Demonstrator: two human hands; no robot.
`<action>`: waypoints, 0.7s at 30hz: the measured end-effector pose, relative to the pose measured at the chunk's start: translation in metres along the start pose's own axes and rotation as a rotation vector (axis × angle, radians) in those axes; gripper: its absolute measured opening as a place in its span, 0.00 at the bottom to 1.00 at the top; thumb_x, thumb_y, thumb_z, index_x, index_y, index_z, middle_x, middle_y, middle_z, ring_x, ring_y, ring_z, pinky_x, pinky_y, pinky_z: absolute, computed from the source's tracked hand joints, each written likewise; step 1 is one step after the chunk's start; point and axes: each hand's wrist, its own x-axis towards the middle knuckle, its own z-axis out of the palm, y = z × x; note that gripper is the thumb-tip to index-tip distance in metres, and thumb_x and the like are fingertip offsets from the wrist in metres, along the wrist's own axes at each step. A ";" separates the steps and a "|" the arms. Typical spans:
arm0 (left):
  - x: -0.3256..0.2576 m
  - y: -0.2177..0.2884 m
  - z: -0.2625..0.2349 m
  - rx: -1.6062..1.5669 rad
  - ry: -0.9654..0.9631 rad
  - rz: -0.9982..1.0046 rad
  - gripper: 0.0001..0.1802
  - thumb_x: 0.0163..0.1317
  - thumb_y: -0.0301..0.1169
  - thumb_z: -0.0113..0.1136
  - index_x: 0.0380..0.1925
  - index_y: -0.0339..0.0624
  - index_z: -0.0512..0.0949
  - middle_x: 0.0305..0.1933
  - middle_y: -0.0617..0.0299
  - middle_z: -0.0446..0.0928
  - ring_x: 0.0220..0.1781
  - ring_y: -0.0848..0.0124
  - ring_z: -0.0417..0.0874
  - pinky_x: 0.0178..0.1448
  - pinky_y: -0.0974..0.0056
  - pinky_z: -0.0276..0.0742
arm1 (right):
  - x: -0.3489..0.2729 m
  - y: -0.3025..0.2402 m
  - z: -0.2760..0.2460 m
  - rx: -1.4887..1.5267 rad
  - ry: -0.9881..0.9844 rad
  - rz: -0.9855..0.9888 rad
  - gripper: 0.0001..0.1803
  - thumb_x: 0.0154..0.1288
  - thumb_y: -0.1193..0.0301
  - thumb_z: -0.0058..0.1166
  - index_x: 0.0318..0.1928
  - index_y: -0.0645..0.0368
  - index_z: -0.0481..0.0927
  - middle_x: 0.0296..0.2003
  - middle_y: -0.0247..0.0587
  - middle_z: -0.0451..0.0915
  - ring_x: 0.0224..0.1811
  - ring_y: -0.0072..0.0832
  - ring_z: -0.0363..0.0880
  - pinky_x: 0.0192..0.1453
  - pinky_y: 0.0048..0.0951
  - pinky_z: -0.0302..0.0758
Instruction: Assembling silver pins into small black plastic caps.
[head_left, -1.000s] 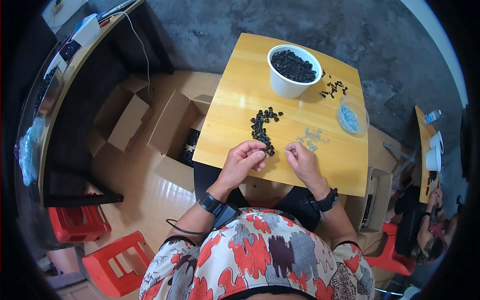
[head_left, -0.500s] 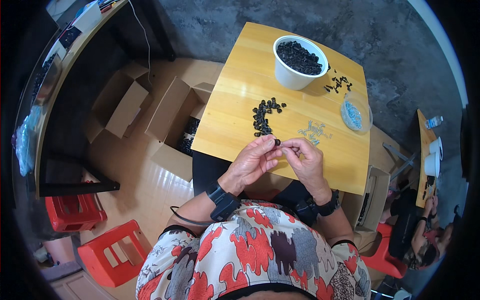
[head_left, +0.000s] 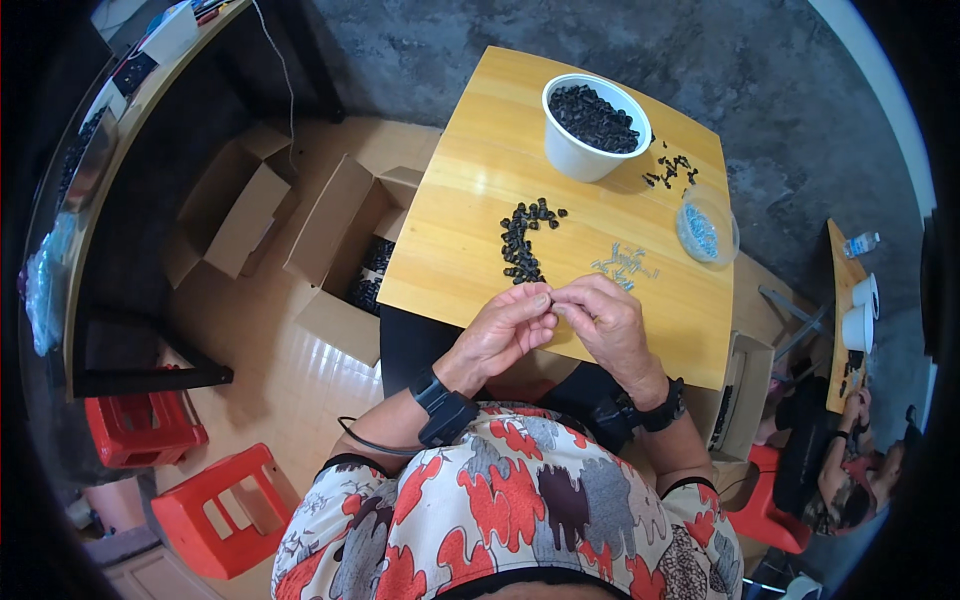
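Over the near edge of the table, the fingertips of both my hands meet in a pinch. My left hand (head_left: 500, 332) is closed, thumb against forefinger, around a small black knob-like part that the fingers now almost wholly cover. My right hand (head_left: 608, 322) is closed too, pressing against the same spot; whatever it pinches is hidden. Just beyond the left fingers lies a curved row of small black knob-like parts (head_left: 518, 240). Past the right fingers is a loose pile of small silvery screws (head_left: 625, 264).
A white tub (head_left: 570, 158) full of black parts stands at the table's far side. Near it lie scattered black pieces (head_left: 676, 172) and a clear bowl (head_left: 727, 242) of bluish screws. Open cardboard boxes (head_left: 335, 225) and red stools (head_left: 215, 510) stand around; another person (head_left: 860, 470) works at right.
My fingertips have closed together and dropped slightly nearer to me. The black part that showed between them is now covered. The whole view has shifted a little.
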 end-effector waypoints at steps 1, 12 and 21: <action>-0.001 0.000 -0.001 -0.008 -0.002 -0.002 0.09 0.65 0.29 0.54 0.44 0.40 0.73 0.35 0.64 0.77 0.33 0.77 0.81 0.37 0.72 0.82 | 0.001 -0.002 0.000 0.007 -0.021 -0.028 0.09 0.51 0.82 0.61 0.35 0.61 0.81 0.29 0.40 0.79 0.29 0.31 0.80 0.32 0.26 0.76; -0.004 0.005 -0.003 -0.114 -0.064 -0.003 0.08 0.64 0.26 0.55 0.42 0.39 0.74 0.35 0.61 0.79 0.33 0.74 0.82 0.37 0.70 0.83 | 0.002 -0.002 0.015 0.069 0.074 0.083 0.12 0.52 0.82 0.61 0.39 0.60 0.82 0.29 0.40 0.78 0.28 0.27 0.79 0.30 0.25 0.75; -0.014 0.016 -0.008 0.327 0.068 0.092 0.12 0.63 0.26 0.57 0.47 0.40 0.75 0.39 0.57 0.80 0.34 0.74 0.82 0.40 0.69 0.83 | 0.027 0.032 0.011 0.053 -0.148 0.254 0.11 0.55 0.73 0.61 0.41 0.59 0.80 0.26 0.41 0.78 0.27 0.28 0.78 0.30 0.28 0.73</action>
